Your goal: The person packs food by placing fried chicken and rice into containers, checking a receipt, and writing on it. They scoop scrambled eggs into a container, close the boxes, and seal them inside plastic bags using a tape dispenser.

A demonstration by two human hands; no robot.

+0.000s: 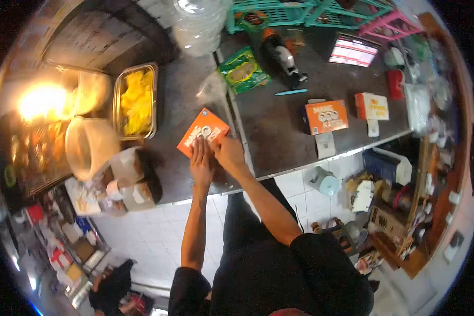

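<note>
An orange cardboard food box (203, 120) with white lettering lies tilted on the dark counter in front of me. My left hand (200, 159) rests on its front part, with the fingers stretched out flat across the lid. At the box's right corner is my right hand (230, 154), its fingers bent and closed on the edge; the fingertips are partly hidden. Just beyond the box lies a crumpled clear plastic bag (211, 88). A metal tray (154, 100) of yellow food stands to the left.
Farther right are another orange box (327, 116) and an orange-and-white box (373, 107), each with a paper slip. A green packet (242, 70), a dark bottle (282, 58), a blue pen (291, 92) and a lit tablet (354, 50) lie behind. A white tub (87, 147) stands left.
</note>
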